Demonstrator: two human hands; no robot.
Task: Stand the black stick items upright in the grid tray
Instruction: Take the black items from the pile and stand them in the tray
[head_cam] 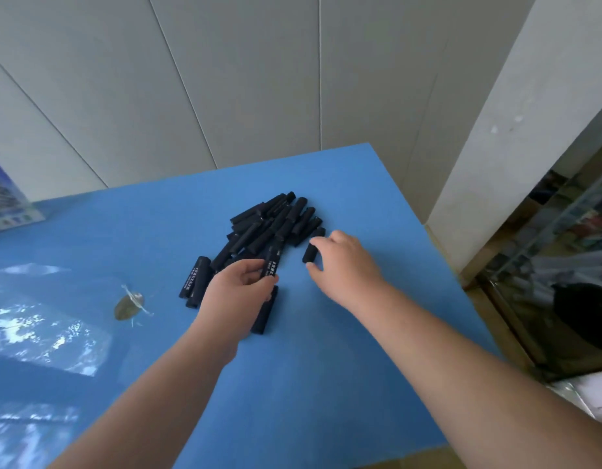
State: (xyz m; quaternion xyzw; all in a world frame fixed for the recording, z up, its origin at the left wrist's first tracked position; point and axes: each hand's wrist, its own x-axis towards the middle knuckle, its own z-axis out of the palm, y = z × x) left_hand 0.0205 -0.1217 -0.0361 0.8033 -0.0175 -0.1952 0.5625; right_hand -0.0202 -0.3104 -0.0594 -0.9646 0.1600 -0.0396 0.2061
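Left hand (240, 286) curls round one black stick (272, 262) with white lettering, its lower end hidden by the fingers. Right hand (340, 262) pinches a short stick (311, 253) between thumb and fingers. The pile (272, 225) lies on the blue table (326, 350) at 12 o'clock from the hands. Loose sticks (195, 280) lie at 9 o'clock. A box (5, 201) is cut off at the left edge.
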